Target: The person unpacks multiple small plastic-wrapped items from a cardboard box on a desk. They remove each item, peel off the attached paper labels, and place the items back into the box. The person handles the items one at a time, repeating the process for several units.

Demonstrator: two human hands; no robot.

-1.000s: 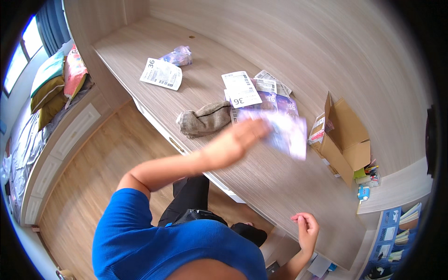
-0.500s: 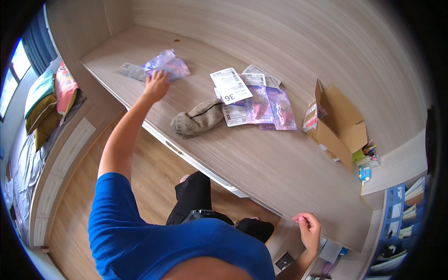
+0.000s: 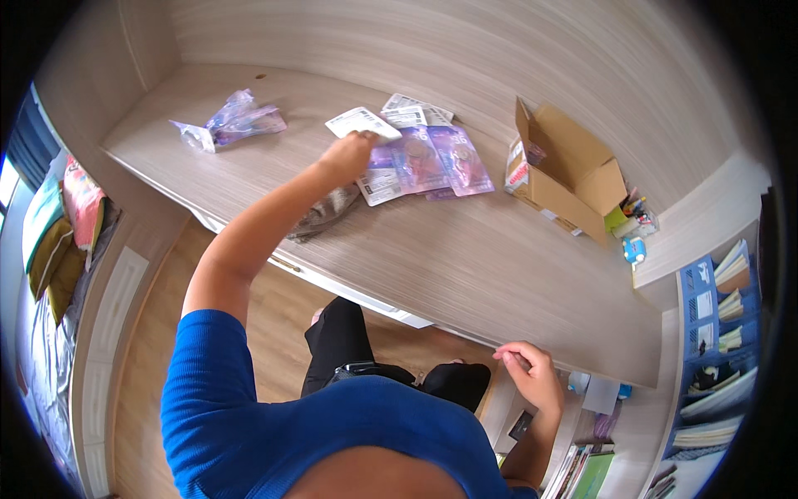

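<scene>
My left hand reaches over the desk and closes on the near end of a white-backed flat package. The fingertips are partly hidden. Under and beside that package lies a loose spread of purple packages with clear fronts, some showing their white backs. A grey-brown knitted cloth item lies partly behind my left forearm. At the far left of the desk sits a crumpled purple-and-clear plastic package. My right hand hovers by the desk's front edge, fingers curled together, with nothing visible in them.
An open cardboard box stands on the desk to the right. Behind it are a pen holder and a small blue item. Blue file racks fill the far right. Cushions lie on the bed at left.
My left hand has left the crumpled purple package and moved right onto the white-backed package. The crumpled package has changed shape. The whole view has shifted; my right hand stays near the desk edge.
</scene>
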